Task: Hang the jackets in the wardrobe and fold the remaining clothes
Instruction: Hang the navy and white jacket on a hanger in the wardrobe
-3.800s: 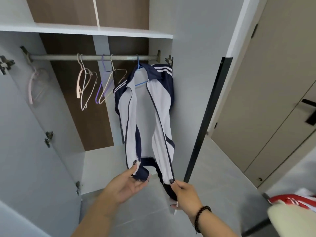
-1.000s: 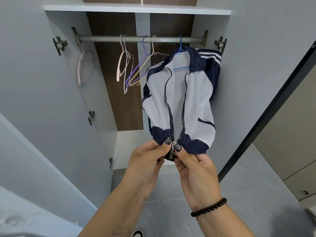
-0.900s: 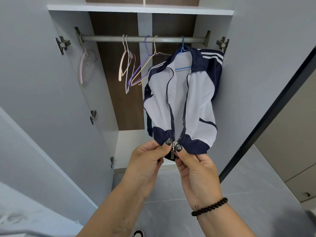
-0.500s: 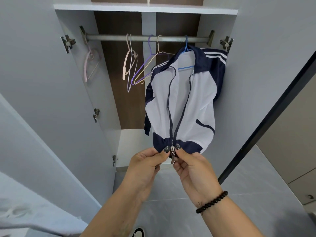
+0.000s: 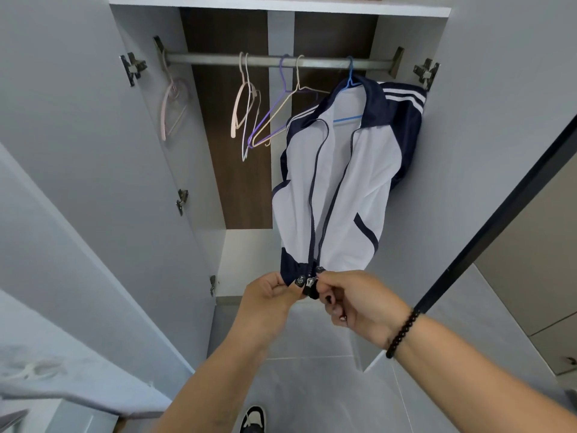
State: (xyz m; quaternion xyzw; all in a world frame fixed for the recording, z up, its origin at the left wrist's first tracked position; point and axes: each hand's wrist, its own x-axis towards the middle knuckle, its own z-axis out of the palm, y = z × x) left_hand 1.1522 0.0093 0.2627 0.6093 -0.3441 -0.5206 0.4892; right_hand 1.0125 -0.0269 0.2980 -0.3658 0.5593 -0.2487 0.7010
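Jacket [image 5: 340,195] on blue hanger [image 5: 349,117] at right end of rail [image 5: 274,61], front open, zip line running straight up from both hands. Left hand [image 5: 268,295] pinching hem just left of zip foot. Right hand [image 5: 359,303] pinching what looks like the slider, fingers curled, wrist lower right. Nearer the pull: right hand, so upward stroke likely falls to it.

1 head-worn wide-angle view looks forward and down into an open wardrobe [image 5: 93,151], close up: rail [image 5: 265,61] far at top, both forearms entering from the near edge, floor [image 5: 312,385] and a shoe [image 5: 254,417] directly below.
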